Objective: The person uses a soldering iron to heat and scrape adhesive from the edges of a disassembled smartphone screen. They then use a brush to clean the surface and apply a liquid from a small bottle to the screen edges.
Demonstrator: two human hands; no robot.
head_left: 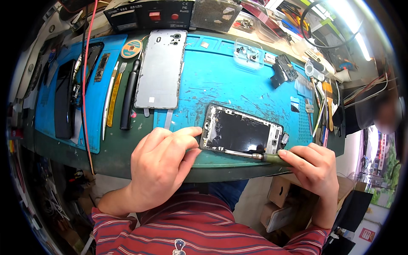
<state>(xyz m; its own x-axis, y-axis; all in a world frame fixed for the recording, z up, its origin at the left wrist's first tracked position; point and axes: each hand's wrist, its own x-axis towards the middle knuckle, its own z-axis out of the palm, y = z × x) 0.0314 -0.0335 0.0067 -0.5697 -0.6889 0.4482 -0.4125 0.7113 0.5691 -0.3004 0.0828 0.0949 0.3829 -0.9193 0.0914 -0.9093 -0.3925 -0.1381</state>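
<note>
An opened phone assembly (236,131) with a black inner surface lies on the blue mat near the bench's front edge. My left hand (163,161) is at its left end, index finger reaching to the edge, thumb just below and other fingers bent. My right hand (310,165) is closed on a green-handled tool (274,158), whose thin metal shaft lies along the phone's lower edge. A small part (284,139) sits beside the phone's right end. Above them, a silver phone panel (159,68) lies on the mat.
Left are another mat (46,123) with phones, a pink cable (87,51), a black pen-like tool (129,93) and a spool (131,47). Behind are a boxy device (148,15), a clear parts tray (248,55) and black parts (284,70). A person (367,106) is at far right.
</note>
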